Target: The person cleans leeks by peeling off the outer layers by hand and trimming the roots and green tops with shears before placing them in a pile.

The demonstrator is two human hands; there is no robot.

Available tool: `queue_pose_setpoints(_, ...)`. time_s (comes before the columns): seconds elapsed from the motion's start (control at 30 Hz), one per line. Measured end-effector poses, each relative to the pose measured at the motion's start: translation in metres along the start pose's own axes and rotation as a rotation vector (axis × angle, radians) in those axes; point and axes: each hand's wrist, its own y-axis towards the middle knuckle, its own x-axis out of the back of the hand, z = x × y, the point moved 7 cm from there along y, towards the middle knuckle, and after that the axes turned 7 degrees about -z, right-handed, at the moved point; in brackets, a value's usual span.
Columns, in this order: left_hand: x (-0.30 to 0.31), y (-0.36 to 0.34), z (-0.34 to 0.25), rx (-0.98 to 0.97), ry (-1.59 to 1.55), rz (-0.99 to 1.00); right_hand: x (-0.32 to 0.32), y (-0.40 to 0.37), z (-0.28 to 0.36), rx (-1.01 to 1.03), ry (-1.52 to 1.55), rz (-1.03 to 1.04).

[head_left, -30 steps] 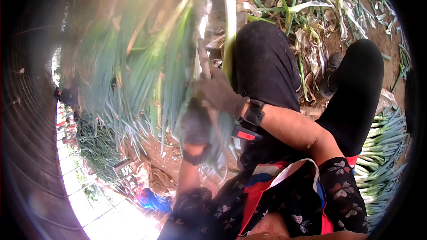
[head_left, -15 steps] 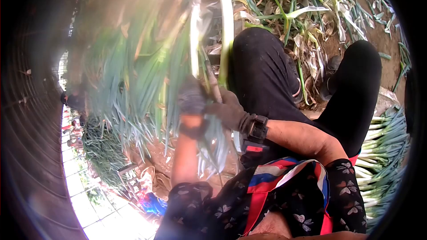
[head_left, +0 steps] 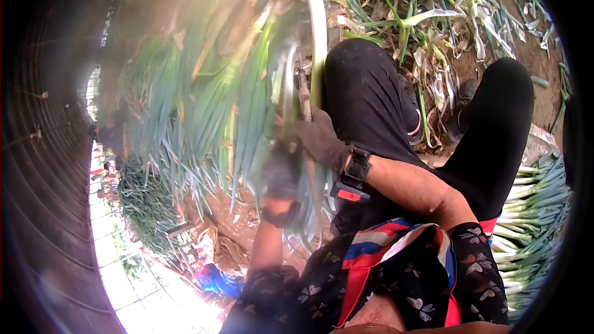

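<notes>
My gloved left hand (head_left: 283,170), smeared by motion, is closed around a green onion (head_left: 288,80). Its white stalk points up and its leaves trail below the hand. Right beside it, my gloved right hand (head_left: 320,139), with black bands on the wrist, grips a slim brownish tool (head_left: 304,89) with a dark narrow tip; its exact kind I cannot tell. The tool lies alongside the onion's stalk. Another thick white onion stalk (head_left: 317,31) stands near my knee, just right of the tool.
A large heap of green onions (head_left: 179,111) lies to the left. Stripped leaves (head_left: 433,43) cover the soil ahead. Onions lie in a row (head_left: 526,210) at the right. My bent knees (head_left: 356,80) are in front. A dark ribbed sheet (head_left: 43,148) borders the left.
My left hand has moved right and slightly down, close against the right hand. The held onion's stalk has come down and right, alongside the tool. The right hand has shifted little.
</notes>
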Motion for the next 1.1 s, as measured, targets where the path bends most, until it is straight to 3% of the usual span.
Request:
queue_pose_setpoints(0.07, 0.002, 0.006, -0.002, 0.118, -0.01, 0.087, 0.0, -0.002, -0.002, 0.038, -0.027, -0.003)
queue_pose_setpoints(0.13, -0.012, 0.003, 0.014, 0.206, -0.054, 0.137, 0.004, -0.015, 0.016, -0.203, 0.046, 0.009)
queue_pose_setpoints(0.17, -0.016, 0.001, 0.019, 0.251, -0.073, 0.164, 0.003, -0.014, 0.016, -0.178, 0.027, 0.027)
queue_pose_setpoints(0.27, -0.008, 0.0, 0.011, 0.09, -0.033, 0.059, -0.003, -0.003, 0.004, -0.096, -0.042, 0.081)
queue_pose_setpoints(0.3, -0.005, 0.001, 0.01, 0.123, -0.058, 0.042, -0.007, 0.005, -0.006, -0.063, -0.073, 0.088)
queue_pose_setpoints(0.43, 0.01, 0.006, -0.003, 0.163, -0.199, -0.004, 0.002, -0.002, 0.0, -0.27, 0.014, 0.026)
queue_pose_setpoints(0.6, 0.014, -0.002, -0.007, -0.039, -0.077, -0.055, 0.002, -0.004, 0.024, 0.066, -0.278, 0.141)
queue_pose_setpoints(0.73, 0.01, -0.005, -0.001, 0.152, -0.027, 0.023, -0.001, -0.014, 0.032, 0.468, -0.564, 0.305)
queue_pose_setpoints(0.77, 0.012, -0.004, -0.001, 0.206, -0.06, 0.053, 0.003, -0.011, 0.03, 0.317, -0.451, 0.273)
queue_pose_setpoints(0.87, 0.019, -0.012, 0.008, 0.066, 0.119, -0.079, 0.007, -0.012, 0.028, -0.024, -0.161, 0.148)
queue_pose_setpoints(0.9, 0.037, 0.0, 0.001, 0.029, -0.047, -0.106, 0.008, -0.013, 0.033, -0.065, -0.098, 0.088)
queue_pose_setpoints(1.0, 0.08, 0.038, -0.007, -0.131, -0.382, -0.229, 0.013, -0.021, 0.037, -0.135, 0.027, 0.005)
queue_pose_setpoints(1.1, 0.089, 0.072, -0.008, -0.409, -0.386, -0.441, 0.014, -0.031, 0.063, -0.065, 0.106, -0.021)
